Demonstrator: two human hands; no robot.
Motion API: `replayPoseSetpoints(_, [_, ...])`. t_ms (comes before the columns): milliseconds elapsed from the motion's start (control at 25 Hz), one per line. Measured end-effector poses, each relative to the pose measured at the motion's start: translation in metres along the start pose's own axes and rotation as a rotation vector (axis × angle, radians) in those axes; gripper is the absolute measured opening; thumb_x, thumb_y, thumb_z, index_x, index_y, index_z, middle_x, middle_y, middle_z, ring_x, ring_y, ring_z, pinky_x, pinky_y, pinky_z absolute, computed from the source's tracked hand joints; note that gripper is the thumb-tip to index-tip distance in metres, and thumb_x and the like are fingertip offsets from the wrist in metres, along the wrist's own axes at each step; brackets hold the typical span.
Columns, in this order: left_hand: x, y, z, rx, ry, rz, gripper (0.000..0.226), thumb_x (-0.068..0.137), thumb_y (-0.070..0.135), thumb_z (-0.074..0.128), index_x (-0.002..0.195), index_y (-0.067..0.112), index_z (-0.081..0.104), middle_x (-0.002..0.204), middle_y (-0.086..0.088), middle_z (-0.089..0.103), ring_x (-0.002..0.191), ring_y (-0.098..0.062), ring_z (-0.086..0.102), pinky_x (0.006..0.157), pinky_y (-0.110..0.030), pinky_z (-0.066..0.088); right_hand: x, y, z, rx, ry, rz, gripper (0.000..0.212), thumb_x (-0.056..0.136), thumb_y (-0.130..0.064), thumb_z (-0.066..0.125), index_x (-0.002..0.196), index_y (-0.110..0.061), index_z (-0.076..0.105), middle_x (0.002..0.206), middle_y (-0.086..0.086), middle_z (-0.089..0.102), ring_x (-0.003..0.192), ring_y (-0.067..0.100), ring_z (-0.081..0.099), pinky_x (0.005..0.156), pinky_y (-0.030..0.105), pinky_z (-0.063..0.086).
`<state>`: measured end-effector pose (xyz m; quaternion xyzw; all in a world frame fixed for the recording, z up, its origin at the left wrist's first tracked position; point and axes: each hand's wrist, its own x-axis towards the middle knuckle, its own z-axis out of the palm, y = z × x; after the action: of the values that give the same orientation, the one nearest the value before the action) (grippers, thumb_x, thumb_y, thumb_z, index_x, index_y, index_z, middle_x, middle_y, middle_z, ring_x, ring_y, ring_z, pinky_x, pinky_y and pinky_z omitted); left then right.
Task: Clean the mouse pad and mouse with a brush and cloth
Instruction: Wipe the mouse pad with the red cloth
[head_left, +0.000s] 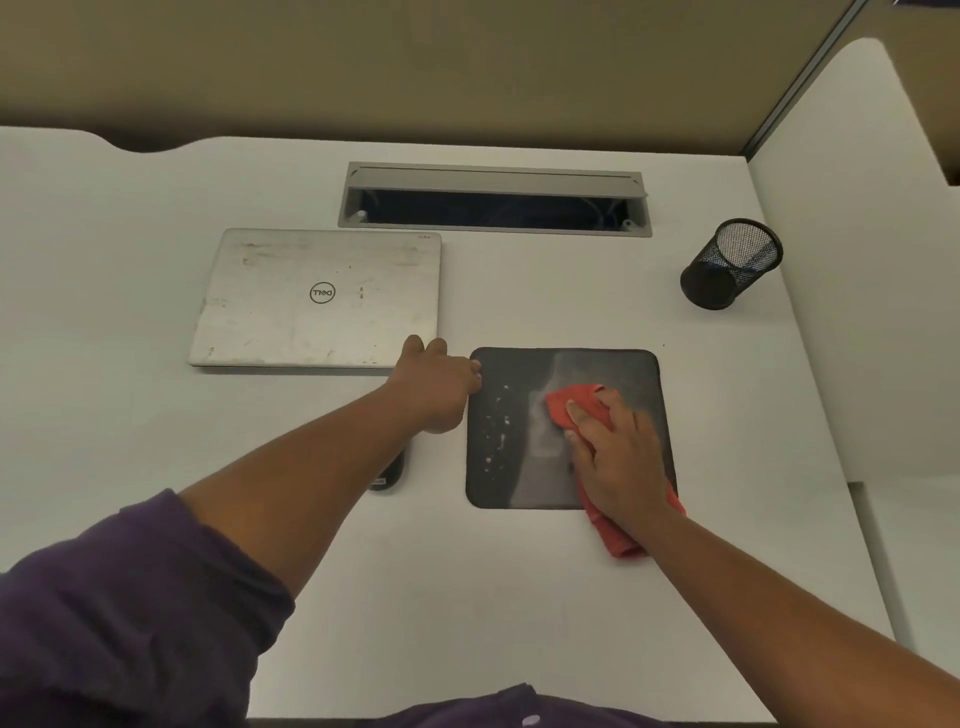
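Lying flat on the white desk (519, 597), the dark mouse pad (519, 467) sits right of centre, with pale specks down its left part and a lighter band through the middle. On it, the right hand (618, 457) presses a red cloth (576, 402) with straight fingers held close together; the cloth's tail trails off the pad's near right corner under the wrist. The left hand (436, 384) rests at the pad's far left corner, fingertips touching its edge; whether those fingers pinch the pad or merely hold it down cannot be told. Under the left forearm, a dark object (389, 475), likely the mouse, shows only in part. A closed silver laptop (317, 299) lies beyond the left hand. Farther back is an open cable tray (493, 200), and a black mesh pen cup (730, 265) stands far right.
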<state>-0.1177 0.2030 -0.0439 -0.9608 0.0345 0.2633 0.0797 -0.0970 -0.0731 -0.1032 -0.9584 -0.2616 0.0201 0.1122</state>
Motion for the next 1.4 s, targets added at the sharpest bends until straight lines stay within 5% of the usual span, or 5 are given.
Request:
replayPoseSetpoints(440, [-0.002, 0.006, 0.001, -0.059, -0.016, 0.027, 0.050, 0.088, 0.009, 0.053, 0.136, 0.022, 0.057, 0.143, 0.001, 0.041, 0.099, -0.024, 0.060, 0.081, -0.037, 0.045, 0.013, -0.014, 0.001, 0.106, -0.063, -0.210, 0.040, 0.096, -0.044, 0.047, 0.128, -0.027, 0.064, 0.116, 0.008, 0.052, 0.100, 0.029, 0.054, 0.077, 0.038, 0.054])
replayPoseSetpoints(640, [0.002, 0.000, 0.005, -0.184, 0.004, 0.017, 0.048, 0.092, 0.009, 0.050, 0.135, 0.027, 0.061, 0.148, 0.010, 0.043, 0.110, -0.021, 0.061, 0.080, -0.036, 0.051, 0.043, -0.042, 0.001, 0.186, -0.060, 0.019, 0.039, 0.096, -0.038, 0.049, 0.132, -0.026, 0.061, 0.111, 0.007, 0.051, 0.098, 0.028, 0.053, 0.075, 0.036, 0.052])
replayPoseSetpoints(800, [0.010, -0.001, 0.009, -0.256, 0.080, -0.022, 0.027, 0.098, 0.024, 0.052, 0.120, 0.028, 0.069, 0.132, 0.009, 0.061, 0.109, -0.020, 0.063, 0.081, -0.037, 0.054, 0.029, -0.027, -0.006, 0.122, -0.110, -0.279, 0.037, 0.094, -0.038, 0.050, 0.126, -0.028, 0.065, 0.111, 0.006, 0.055, 0.093, 0.027, 0.055, 0.067, 0.034, 0.053])
replayPoseSetpoints(1240, [0.017, -0.001, 0.015, -0.315, 0.130, -0.069, 0.023, 0.092, 0.020, 0.061, 0.113, 0.026, 0.070, 0.118, 0.005, 0.066, 0.099, -0.024, 0.066, 0.077, -0.036, 0.054, 0.063, -0.026, -0.009, 0.118, -0.079, -0.024, 0.042, 0.088, -0.038, 0.044, 0.124, -0.032, 0.065, 0.109, 0.004, 0.051, 0.091, 0.028, 0.057, 0.067, 0.032, 0.047])
replayPoseSetpoints(1400, [0.016, -0.004, 0.010, -0.312, 0.101, -0.065, 0.022, 0.090, 0.022, 0.063, 0.110, 0.029, 0.071, 0.120, 0.007, 0.067, 0.099, -0.023, 0.066, 0.079, -0.036, 0.055, 0.064, -0.033, -0.007, 0.040, -0.204, -0.301, 0.048, 0.087, -0.040, 0.036, 0.127, -0.032, 0.062, 0.111, 0.005, 0.049, 0.090, 0.028, 0.056, 0.068, 0.034, 0.051])
